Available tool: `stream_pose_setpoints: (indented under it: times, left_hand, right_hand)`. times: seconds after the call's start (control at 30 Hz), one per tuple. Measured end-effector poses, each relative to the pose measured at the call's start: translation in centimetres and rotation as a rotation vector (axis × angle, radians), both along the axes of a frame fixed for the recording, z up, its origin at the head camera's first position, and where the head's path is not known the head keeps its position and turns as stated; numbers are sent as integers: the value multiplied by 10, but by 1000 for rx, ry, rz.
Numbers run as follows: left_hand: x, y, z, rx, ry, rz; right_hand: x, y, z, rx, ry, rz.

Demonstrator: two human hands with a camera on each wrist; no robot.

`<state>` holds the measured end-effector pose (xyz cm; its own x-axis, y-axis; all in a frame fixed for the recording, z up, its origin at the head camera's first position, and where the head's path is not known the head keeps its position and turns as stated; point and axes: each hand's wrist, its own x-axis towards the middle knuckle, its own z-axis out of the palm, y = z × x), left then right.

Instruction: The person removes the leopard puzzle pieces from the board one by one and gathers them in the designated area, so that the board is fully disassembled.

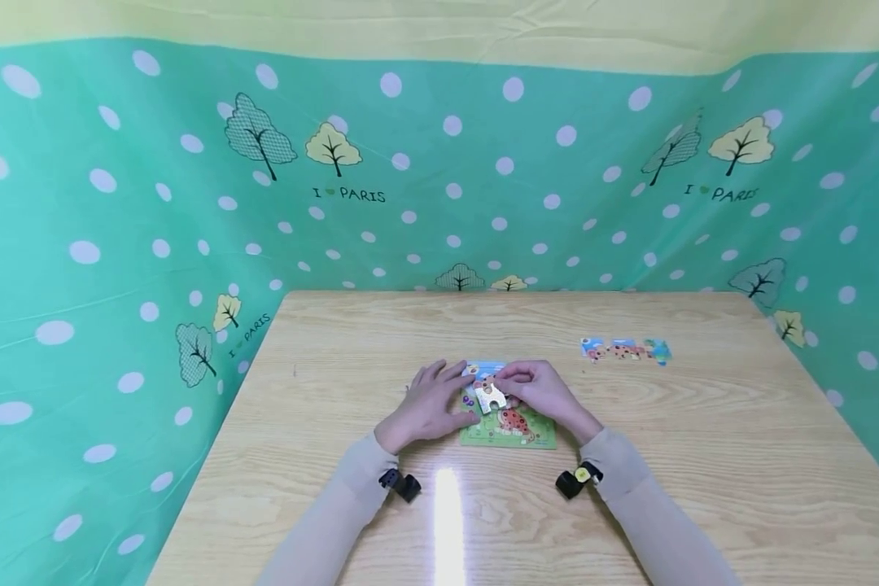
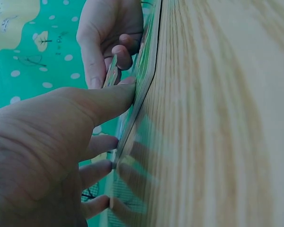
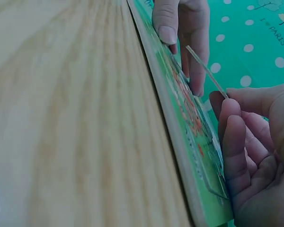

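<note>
A green puzzle board [image 1: 472, 436] with a red spotted animal picture lies on the wooden table in front of me. My right hand [image 1: 548, 395] pinches a puzzle piece [image 1: 490, 397] between thumb and fingers, tilted over the upper part of the board. In the right wrist view the piece [image 3: 206, 71] appears edge-on, raised at a slant from the board. My left hand [image 1: 430, 408] lies along the board's left side, fingers spread. Its thumb [image 2: 114, 100] rests at the board's edge in the left wrist view.
Several loose puzzle pieces [image 1: 625, 351] lie in a row at the back right of the wooden table [image 1: 703, 456]. A green dotted curtain [image 1: 425, 171] hangs behind and beside the table. Each wrist wears a small black camera [image 1: 401, 483].
</note>
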<state>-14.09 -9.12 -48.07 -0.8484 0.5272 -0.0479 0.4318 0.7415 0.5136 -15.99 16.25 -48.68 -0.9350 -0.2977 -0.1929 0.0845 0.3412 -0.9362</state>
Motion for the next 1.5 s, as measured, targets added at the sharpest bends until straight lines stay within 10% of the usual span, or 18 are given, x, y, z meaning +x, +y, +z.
stream_pose_setpoints:
  times: [1.5]
  left_hand:
    - [1,-2,-3,-6,-24,11]
  right_hand:
    - [1,59,0,-54,35,-186]
